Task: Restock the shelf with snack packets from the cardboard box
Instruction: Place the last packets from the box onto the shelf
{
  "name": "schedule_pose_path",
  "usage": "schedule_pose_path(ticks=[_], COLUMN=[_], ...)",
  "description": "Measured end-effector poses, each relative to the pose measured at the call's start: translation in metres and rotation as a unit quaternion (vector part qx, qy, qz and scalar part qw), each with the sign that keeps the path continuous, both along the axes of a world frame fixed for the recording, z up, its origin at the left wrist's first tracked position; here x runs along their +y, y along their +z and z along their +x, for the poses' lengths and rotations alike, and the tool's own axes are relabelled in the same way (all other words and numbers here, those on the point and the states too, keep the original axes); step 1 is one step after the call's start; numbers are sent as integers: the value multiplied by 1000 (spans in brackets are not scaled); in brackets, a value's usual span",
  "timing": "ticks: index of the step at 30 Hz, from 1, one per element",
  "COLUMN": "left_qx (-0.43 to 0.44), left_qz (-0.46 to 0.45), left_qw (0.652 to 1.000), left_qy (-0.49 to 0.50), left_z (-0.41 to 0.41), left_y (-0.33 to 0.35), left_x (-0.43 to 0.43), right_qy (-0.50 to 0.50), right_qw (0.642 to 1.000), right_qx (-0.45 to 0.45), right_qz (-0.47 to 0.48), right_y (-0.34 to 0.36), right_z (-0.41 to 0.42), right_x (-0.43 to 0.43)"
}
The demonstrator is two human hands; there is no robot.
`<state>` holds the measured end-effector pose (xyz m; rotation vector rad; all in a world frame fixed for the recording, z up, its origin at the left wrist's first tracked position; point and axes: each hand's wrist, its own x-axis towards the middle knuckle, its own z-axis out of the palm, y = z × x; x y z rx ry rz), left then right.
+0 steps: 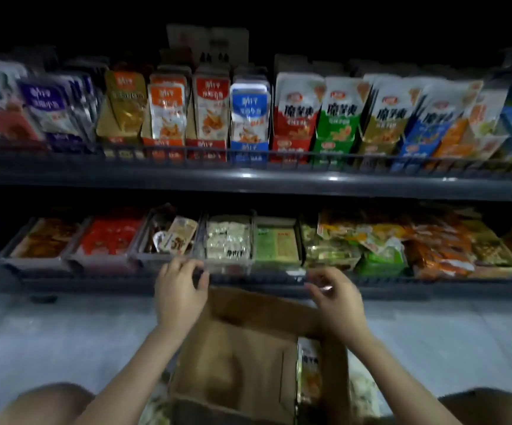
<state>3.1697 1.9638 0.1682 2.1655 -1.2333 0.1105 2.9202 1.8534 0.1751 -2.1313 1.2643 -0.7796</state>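
1. A person crouches on a pale floor (64, 332) facing a dim shop display. An open cardboard box (248, 348) sits between their knees.
2. The left hand (181, 289) is raised to the front rail of the lower shelf (401, 286) with its fingers curled. Blur hides whether they grip anything.
3. The right hand (334, 296) hovers above the box's far flap, fingers loosely bent. A pale glint shows at the fingertips, and I cannot tell if it is a held item.
4. Snack packets (309, 372) are still stacked along the box's right side, so stocking looks unfinished.
5. The upper shelf (248, 179) looks full. Below, one sparse tray (156, 260) seems to need filling.
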Motion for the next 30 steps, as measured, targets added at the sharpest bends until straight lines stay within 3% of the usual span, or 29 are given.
schedule_pose_path(ticks=[5,10,12,15,17,20,23,27,30], left_qx=[0,23,67,155,179,217,244,374,507], left_qz=[88,151,166,214,240,273,287,291,286], left_qw=[996,987,982,962,950,928,915,876,813], left_qy=[3,-49,-60,-74,-94,-134,-144,-94,-3], left_z=[-17,-50,-65,-88,-103,-127,-146,-174,-192], left_y=[-76,-125,-144,-175,-199,-230,-255,-278,-296], left_x=[48,61,56,36,19,-6,-25,-46,-64], right_qy=[-28,-58,-55,-37,-64,-178,-186,-173,-174], right_qw=[968,933,947,976,975,969,930,911,905], right_qx=[70,115,140,208,213,120,-47,-152,-186], right_qz=[239,336,282,43,-19,118,314,343,342], right_y=[-101,-177,-187,-188,-185,-188,-197,-208,-205], right_z=[-26,-40,-44,-63,-81,-101,-102,-97,-94], right_x=[43,68,72,67,55,39,25,31,33])
